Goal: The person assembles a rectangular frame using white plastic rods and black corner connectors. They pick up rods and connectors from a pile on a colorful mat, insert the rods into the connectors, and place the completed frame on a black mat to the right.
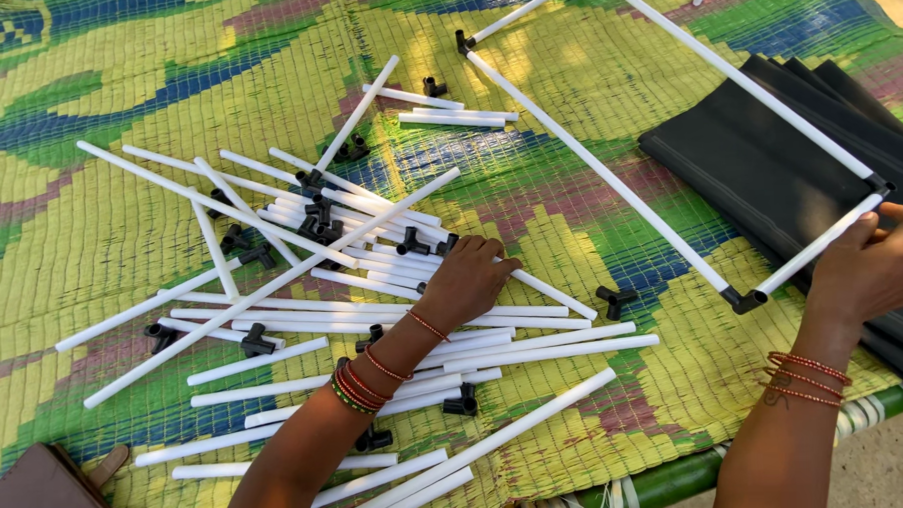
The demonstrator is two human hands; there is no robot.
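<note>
lying across a woven plastic mat [95,86] patterned in green, yellow and blue, a loose heap of white plastic pipes [303,289] is mixing with small black plastic connector pieces [257,341], and no printed package or sign is showing anywhere. the left hand [467,281] is reaching palm-down into the heap, its fingers curling over a pipe near a black connector [412,243]; whether it is actually gripping anything is impossible to tell, since the fingertips are hidden. the right hand [867,269] is grasping the end of a short white pipe [819,244] that is forming one side of a partly assembled rectangular pipe frame [609,178], joined at its corners by black elbow fittings [743,299]. the frame is resting partly on the mat and partly over a stack of dark folded sheets [769,163] at the right. red and green bangles [361,382] are circling the left wrist, red ones the right. a brown flat case [45,494] is sitting at the lower left, cut off by the edge, and the frame's far end is running out of view at the top.
</note>
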